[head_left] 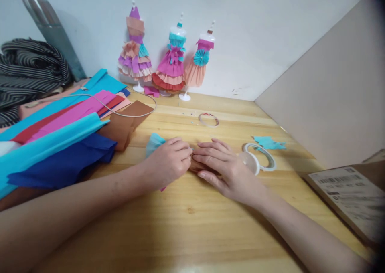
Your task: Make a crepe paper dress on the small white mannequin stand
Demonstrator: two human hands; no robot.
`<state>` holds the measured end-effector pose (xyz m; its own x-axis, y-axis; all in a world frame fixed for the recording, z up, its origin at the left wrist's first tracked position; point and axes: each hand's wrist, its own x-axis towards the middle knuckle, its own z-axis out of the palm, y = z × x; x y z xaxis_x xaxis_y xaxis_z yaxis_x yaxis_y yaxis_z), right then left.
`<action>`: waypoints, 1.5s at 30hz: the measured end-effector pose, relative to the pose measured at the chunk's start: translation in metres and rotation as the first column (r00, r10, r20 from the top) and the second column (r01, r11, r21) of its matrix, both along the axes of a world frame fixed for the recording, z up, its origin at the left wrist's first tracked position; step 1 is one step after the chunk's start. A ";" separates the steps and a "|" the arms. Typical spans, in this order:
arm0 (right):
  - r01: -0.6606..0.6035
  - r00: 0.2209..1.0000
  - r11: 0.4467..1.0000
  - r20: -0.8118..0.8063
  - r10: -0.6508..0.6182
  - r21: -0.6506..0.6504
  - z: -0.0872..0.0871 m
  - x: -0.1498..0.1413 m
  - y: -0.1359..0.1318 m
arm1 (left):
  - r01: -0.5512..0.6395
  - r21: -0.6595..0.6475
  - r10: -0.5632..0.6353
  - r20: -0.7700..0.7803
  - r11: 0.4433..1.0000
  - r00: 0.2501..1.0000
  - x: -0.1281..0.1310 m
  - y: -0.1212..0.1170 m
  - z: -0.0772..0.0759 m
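Note:
Between my hands a small dress form lies on its side on the wooden table, mostly covered by my fingers, with brown crepe paper [197,165] around its middle. Its round white base [252,162] sticks out to the right. My left hand [171,160] is closed over the left part, fingers curled down at the brown paper's edge; what the fingertips pinch is hidden. Light blue crepe paper [154,143] shows behind that hand, and a magenta scrap peeks out below it. My right hand [222,164] holds the brown-wrapped part, fingers on top and thumb on the near side.
Three dressed mini forms [136,48] stand along the wall. Coloured crepe sheets [60,152], a wire loop [129,116] and striped cloth [33,72] lie left. Tape rolls [268,160] [208,120], a blue scrap [270,142] and a cardboard box [345,201] are right and behind.

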<state>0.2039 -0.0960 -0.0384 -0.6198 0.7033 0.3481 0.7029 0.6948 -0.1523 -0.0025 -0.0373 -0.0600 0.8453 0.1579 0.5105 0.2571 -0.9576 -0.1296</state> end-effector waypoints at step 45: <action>0.204 0.978 0.935 -0.111 -0.178 0.291 0.001 0.008 -0.005 | 0.035 -0.137 -0.041 -0.041 0.990 0.998 -0.002 0.007 -0.002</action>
